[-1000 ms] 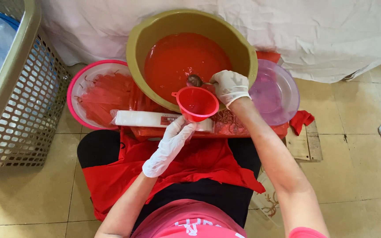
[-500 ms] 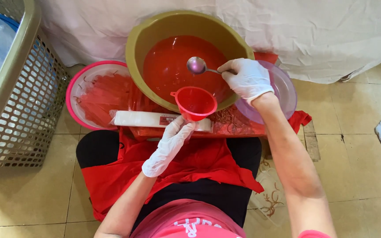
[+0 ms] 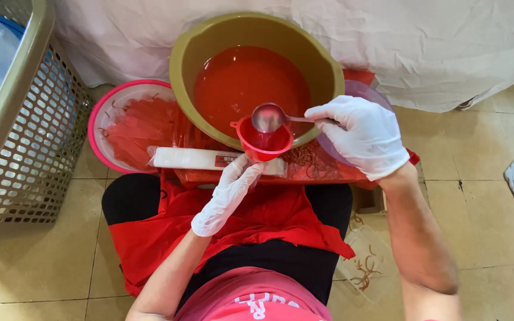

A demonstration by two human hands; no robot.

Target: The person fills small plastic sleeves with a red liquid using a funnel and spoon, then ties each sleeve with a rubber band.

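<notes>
Seen from above, a seated person works over a low surface on a tiled floor. At the far left stands a tan plastic laundry basket [image 3: 13, 137] with a lattice wall. Next to it lies a round pink-rimmed plastic tray [image 3: 99, 128] holding a heap of thin red transparent bags [image 3: 144, 128]. In front of the tray, a long white packet [image 3: 188, 158] lies across the edge of the low surface.

The left hand [image 3: 227, 193], in a white disposable glove, reaches up from the lap. Its fingers are curled closed around the lower part of a small red plastic funnel [image 3: 264, 142], holding it upright; what sits under the funnel cannot be made out.

Directly behind the funnel is a large olive-green round plastic basin [image 3: 191, 53], filled with bright red liquid [image 3: 245, 83]. The funnel stands just in front of the basin's near rim.

The right hand [image 3: 364, 134], also in a white glove, is closed around the handle of a small metal ladle [image 3: 269, 117]. The ladle's bowl hangs right over the mouth of the funnel, tilted slightly.

A translucent purple round lid [image 3: 358, 89] shows partly behind the right hand. A red cloth [image 3: 257, 220] covers the person's lap.
</notes>
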